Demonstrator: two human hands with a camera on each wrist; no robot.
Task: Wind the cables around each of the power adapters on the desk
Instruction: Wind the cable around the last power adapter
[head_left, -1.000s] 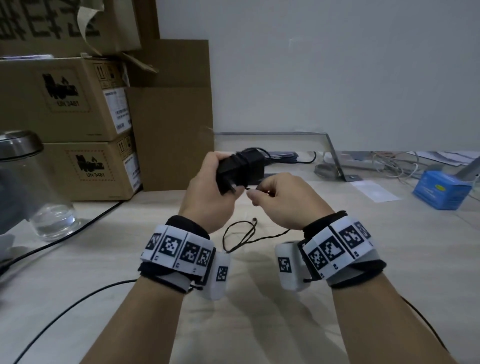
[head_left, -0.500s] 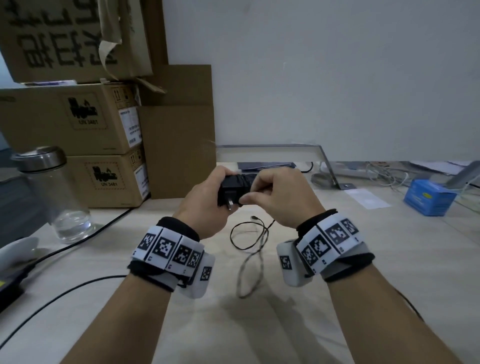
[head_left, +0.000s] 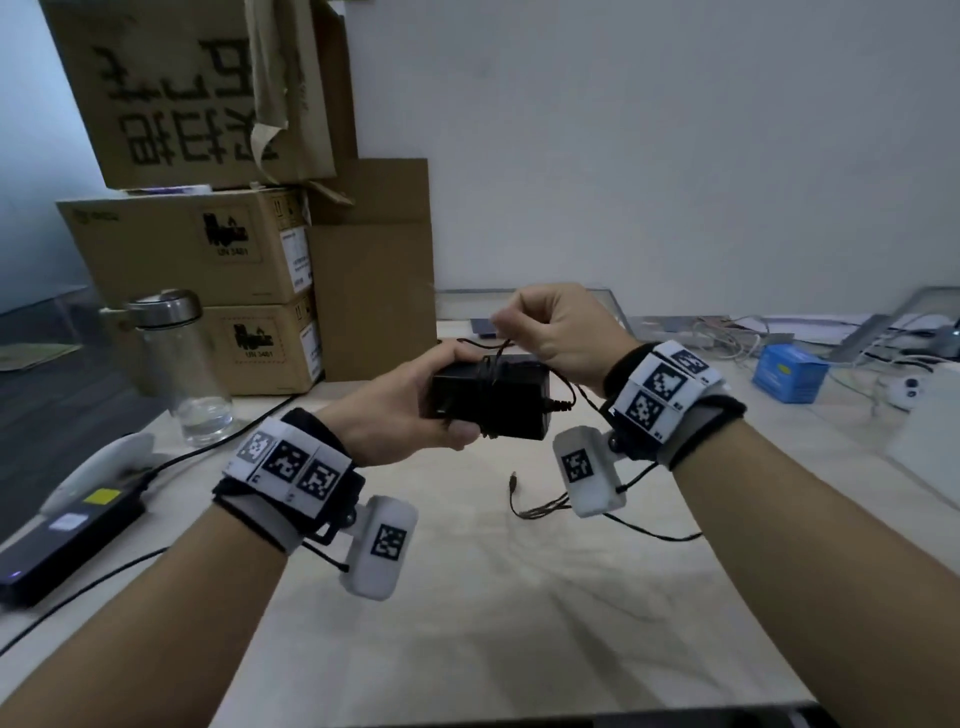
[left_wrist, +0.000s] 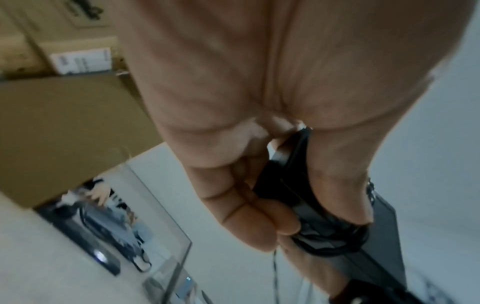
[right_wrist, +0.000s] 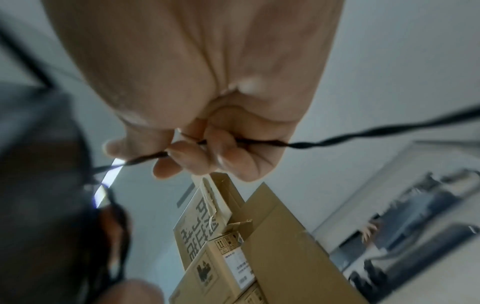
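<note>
A black power adapter (head_left: 491, 400) is held above the desk, gripped at its left end by my left hand (head_left: 415, 410). Several turns of its thin black cable (head_left: 488, 364) wrap its middle. My right hand (head_left: 550, 332) sits just above and behind the adapter, pinching the cable between thumb and fingers. The cable's loose tail (head_left: 540, 506) hangs down to the desk, ending in a small plug. In the left wrist view my fingers (left_wrist: 259, 218) curl round the adapter (left_wrist: 311, 230). In the right wrist view the cable (right_wrist: 259, 142) runs through my pinching fingertips (right_wrist: 187, 150).
Stacked cardboard boxes (head_left: 208, 249) stand at the back left. A glass bottle (head_left: 182, 364) with a metal lid is before them. A second black adapter (head_left: 62, 545) with its cable lies at the left edge. A blue box (head_left: 789, 371) and loose wires sit back right.
My right hand rose from the adapter's front to above and behind it, pulling the cable up over the body. The loose tail on the desk has shortened. The view tilted down and closer.
</note>
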